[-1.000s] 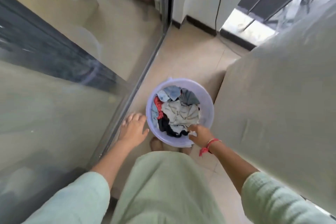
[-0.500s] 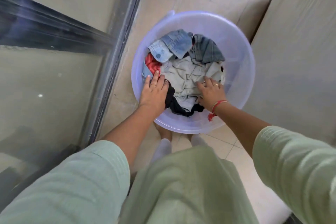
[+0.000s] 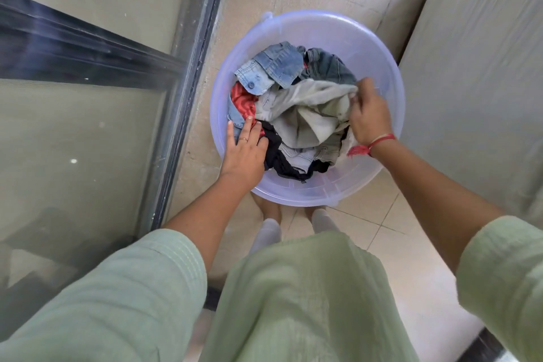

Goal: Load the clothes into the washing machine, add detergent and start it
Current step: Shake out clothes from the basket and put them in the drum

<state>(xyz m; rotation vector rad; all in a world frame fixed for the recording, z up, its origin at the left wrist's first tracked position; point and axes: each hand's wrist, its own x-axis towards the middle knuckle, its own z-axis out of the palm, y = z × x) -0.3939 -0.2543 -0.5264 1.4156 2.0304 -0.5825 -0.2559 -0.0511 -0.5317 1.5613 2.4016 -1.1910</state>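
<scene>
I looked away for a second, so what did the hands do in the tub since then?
The right hand moved to the far right of the pile and gripped the pale grey-white garment, lifting its edge. The left hand stayed flat at the pile's left edge, by the red cloth. The round translucent lilac plastic tub and the other clothes did not move.

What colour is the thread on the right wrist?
Red; the thread shows clearly in the head view.

Crumpled mixed clothes (image 3: 296,114) heaped in lilac tub (image 3: 382,61) on floor.
</scene>
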